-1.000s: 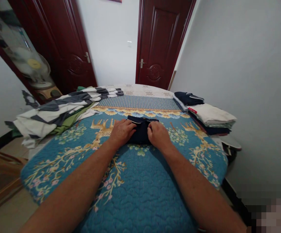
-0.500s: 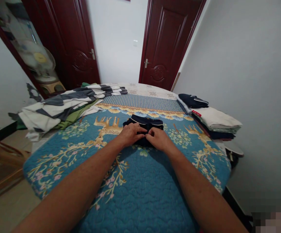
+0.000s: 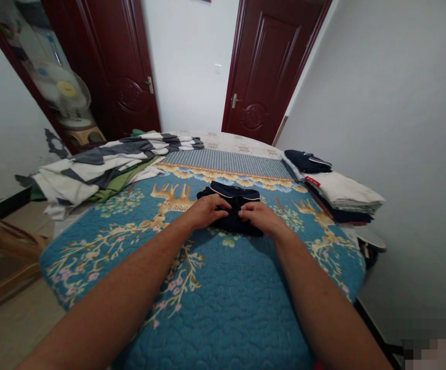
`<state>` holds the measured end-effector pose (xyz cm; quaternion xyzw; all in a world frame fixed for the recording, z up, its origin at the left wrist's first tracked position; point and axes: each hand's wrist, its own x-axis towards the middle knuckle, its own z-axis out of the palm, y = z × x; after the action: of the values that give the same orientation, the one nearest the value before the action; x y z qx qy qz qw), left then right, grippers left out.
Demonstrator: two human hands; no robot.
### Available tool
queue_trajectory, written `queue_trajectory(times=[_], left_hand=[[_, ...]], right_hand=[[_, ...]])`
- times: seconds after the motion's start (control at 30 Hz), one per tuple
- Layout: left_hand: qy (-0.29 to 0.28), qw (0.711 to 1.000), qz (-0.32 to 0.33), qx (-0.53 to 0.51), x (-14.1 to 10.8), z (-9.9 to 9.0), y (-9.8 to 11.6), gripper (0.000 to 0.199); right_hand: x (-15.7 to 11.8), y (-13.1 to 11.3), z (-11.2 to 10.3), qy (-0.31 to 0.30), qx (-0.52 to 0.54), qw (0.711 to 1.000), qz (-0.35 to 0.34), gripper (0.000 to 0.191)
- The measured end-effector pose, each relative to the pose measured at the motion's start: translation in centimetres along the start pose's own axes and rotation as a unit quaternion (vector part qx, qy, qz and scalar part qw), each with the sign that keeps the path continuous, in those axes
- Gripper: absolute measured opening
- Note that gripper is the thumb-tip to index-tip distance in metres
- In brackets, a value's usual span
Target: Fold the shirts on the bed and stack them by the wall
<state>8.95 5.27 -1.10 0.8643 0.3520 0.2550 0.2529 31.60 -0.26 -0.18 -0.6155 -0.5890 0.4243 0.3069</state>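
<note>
A dark navy garment [image 3: 232,218] with a light-trimmed collar lies folded into a compact bundle on the teal patterned cloth [image 3: 226,288], its collar at the far side. My left hand [image 3: 209,209] rests on its left part, thumb and fingers apart with dark fabric between them. Over the right part is my right hand [image 3: 259,216], its thumb and fingertips pinched together at the fabric. A small gap separates the two hands.
Striped and green clothes [image 3: 110,164] lie loosely heaped at the back left. Folded clothes [image 3: 342,192] are stacked at the right edge, with a navy folded item [image 3: 307,161] behind them. A wooden chair [image 3: 10,252] stands at the left.
My hands have moved apart; my right hand has shifted right and my left slightly left. The garment's near right corner now reaches further out. The whole view has shifted slightly.
</note>
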Motion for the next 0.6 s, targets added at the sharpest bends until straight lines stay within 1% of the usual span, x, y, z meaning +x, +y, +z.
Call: queue_trajectory(times=[0.1, 0.3, 0.43, 0.53, 0.6], left_hand=[[0.0, 1.0, -0.014, -0.005, 0.0, -0.1, 0.2, 0.023], [-0.002, 0.998, 0.013, 0.053, 0.0, 0.0, 1.3, 0.021], [-0.01, 0.997, 0.013, 0.077, 0.0, 0.2, 1.6, 0.021], [-0.016, 0.997, 0.015, 0.078, -0.1, 0.5, 1.6, 0.024], [-0.02, 0.997, 0.018, 0.076, -0.1, 0.7, 1.6, 0.022]], right_hand=[[-0.2, 0.2, -0.5, -0.03, 0.056, 0.998, 0.03, 0.012], [-0.1, 0.3, -0.9, -0.069, 0.115, 0.989, 0.057, 0.016], [-0.1, 0.2, -1.2, -0.095, 0.142, 0.984, 0.055, 0.016], [-0.3, -0.1, -1.4, -0.11, 0.154, 0.98, 0.054, 0.016], [-0.4, -0.3, -1.3, -0.115, 0.157, 0.979, 0.06, 0.015]])
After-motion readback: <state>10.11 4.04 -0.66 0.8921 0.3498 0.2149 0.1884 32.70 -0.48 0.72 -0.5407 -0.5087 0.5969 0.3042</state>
